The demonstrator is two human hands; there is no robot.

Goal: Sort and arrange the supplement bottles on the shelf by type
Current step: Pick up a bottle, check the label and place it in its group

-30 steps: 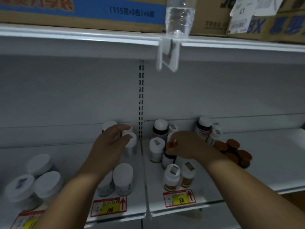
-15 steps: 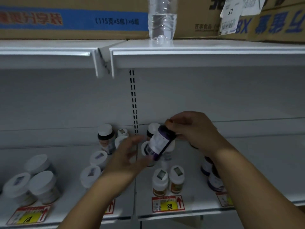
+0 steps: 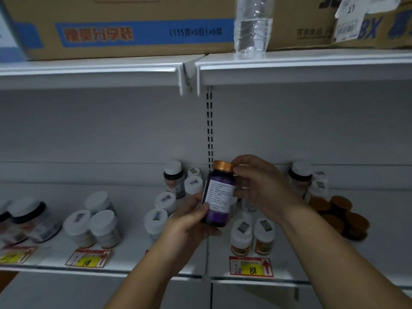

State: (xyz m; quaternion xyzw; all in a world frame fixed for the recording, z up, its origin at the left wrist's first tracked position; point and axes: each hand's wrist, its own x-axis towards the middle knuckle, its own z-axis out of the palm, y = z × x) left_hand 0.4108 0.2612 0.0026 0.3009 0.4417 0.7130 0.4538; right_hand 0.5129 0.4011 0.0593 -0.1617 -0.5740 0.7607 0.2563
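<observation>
I hold a dark purple bottle (image 3: 218, 197) with a gold cap and a white text label upright above the shelf (image 3: 133, 262). My left hand (image 3: 191, 221) grips its lower part, thumb on the label. My right hand (image 3: 256, 186) holds the upper part, fingers at the cap. White-capped bottles (image 3: 102, 226) stand on the left section, more white-capped ones (image 3: 253, 235) below my hands, and several brown-capped bottles (image 3: 341, 215) cluster at the right. Two dark bottles with white caps (image 3: 175, 177) stand at the back.
Price tags (image 3: 250, 266) hang on the shelf's front edge. The upper shelf (image 3: 289, 65) carries cardboard boxes (image 3: 133, 27) and a clear plastic water bottle (image 3: 253, 25). A slotted upright (image 3: 209, 126) divides the back wall. Bare shelf surface lies at the far right.
My right hand lifted the purple bottle out of the group and turned it from tilted to upright. My left hand left the white-capped bottles and took hold of its lower part.
</observation>
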